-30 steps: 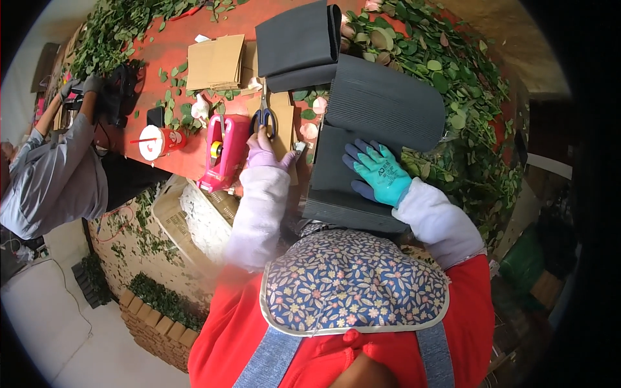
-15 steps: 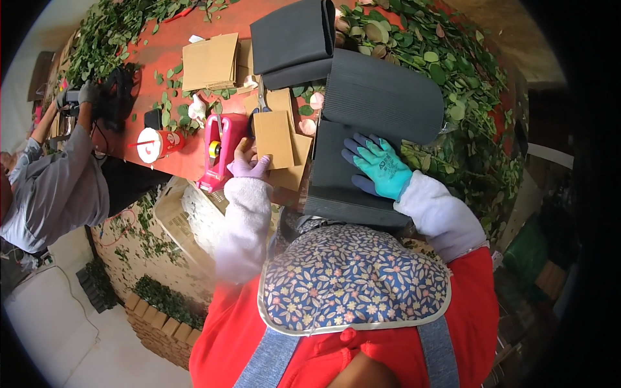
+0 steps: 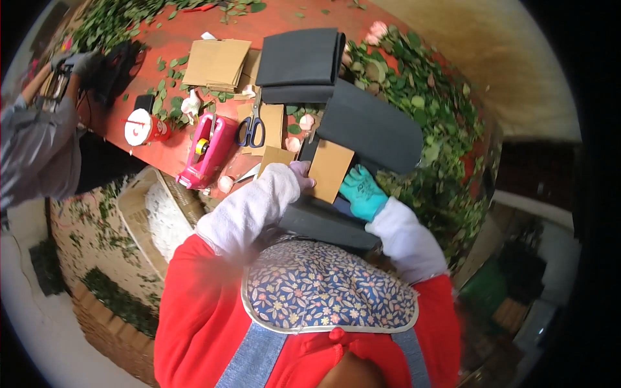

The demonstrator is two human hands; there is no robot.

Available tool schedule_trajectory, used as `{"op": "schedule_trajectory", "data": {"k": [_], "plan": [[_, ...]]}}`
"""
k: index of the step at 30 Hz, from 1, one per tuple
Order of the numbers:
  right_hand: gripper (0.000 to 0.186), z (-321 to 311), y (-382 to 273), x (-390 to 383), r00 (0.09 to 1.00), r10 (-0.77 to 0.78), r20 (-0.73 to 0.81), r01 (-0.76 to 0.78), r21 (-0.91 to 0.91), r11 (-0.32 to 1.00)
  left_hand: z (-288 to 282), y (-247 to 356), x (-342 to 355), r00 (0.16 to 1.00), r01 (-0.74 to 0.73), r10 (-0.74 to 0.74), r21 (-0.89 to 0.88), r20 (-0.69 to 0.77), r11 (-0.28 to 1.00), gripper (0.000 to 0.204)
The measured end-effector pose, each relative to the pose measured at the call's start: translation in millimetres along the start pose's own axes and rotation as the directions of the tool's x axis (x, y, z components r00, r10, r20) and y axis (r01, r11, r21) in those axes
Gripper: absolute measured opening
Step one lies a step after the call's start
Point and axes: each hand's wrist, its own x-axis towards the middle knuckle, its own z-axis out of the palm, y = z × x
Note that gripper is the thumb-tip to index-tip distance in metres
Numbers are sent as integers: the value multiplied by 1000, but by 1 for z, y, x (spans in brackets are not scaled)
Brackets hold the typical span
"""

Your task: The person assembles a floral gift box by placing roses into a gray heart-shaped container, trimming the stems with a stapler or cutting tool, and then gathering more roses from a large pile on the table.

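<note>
Brown cardboard (flat, rectangular) has shifted over black sheeting.

Red table. Near edge: flat brown cardboard rectangle, pinched by left hand in lilac glove; right hand in turquoise glove at cardboard's right side; black sheet material beneath. Along near edge, leftward: glossy pink tape dispenser, red-and-white drink cup. Right edge: heaped green leaves.

Flower workshop: red desk, leafy cuttings right of the fingers, pink tape dispenser left, co-worker farther left; probably wrapped bundles, blurry, lower left.
</note>
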Motion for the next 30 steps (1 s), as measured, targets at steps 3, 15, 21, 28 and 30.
{"op": "schedule_trajectory", "data": {"k": [3, 15, 21, 28, 30], "plan": [[31, -27, -12, -7, 979, 43, -199, -30, 69, 997, -6, 12, -7, 999, 53, -51, 177, -15, 983, 41], [63, -26, -30, 1, 930, 131, -344, -69, 188, 980, -10, 29, -8, 995, 98, -97, 381, -21, 919, 38], [68, -28, -25, 15, 981, 65, -182, -65, 9, 998, -16, 36, -11, 989, 128, -145, 455, 3, 881, 37], [67, -18, -20, 18, 986, 24, -165, -37, -74, 997, -28, 51, -21, 960, 219, -278, 584, 12, 781, 36], [66, -18, -22, 20, 985, 39, -170, -51, -69, 996, -38, 58, -27, 931, 284, -365, 649, -11, 705, 35]]}}
